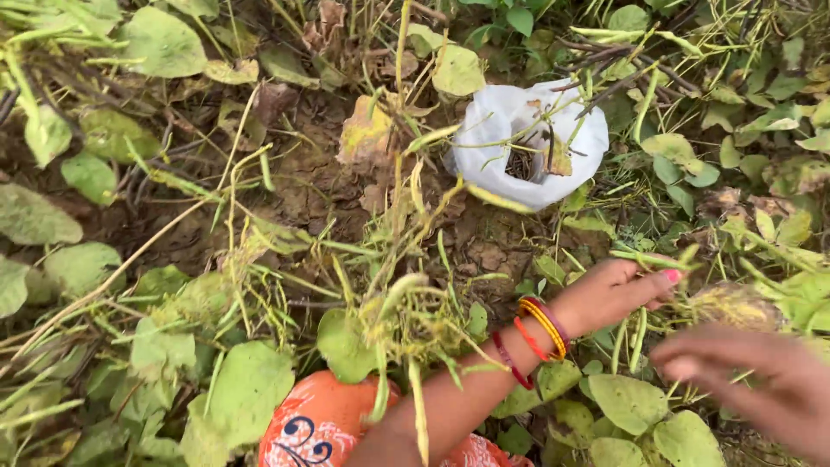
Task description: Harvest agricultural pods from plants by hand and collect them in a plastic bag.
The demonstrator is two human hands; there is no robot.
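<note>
My left hand [618,294] reaches to the right across the plants, with red and yellow bangles [543,329] on its wrist. Its fingers are stretched out among thin green bean pods [640,258], and I see nothing gripped in it. My right hand [761,380] is at the lower right, blurred by motion, fingers pointing left toward the same clump. A blurred yellowish tuft of plant [735,303] lies between the two hands. A white plastic bag [497,151] stands open on the soil farther off, with dark dry pods [521,163] inside.
Low bean plants with broad green leaves [246,380] and long thin pods cover the ground. Bare cracked soil [303,186] shows in the middle. Dry brown leaves [367,130] lie near the bag. Orange patterned cloth [316,424] is at the bottom edge.
</note>
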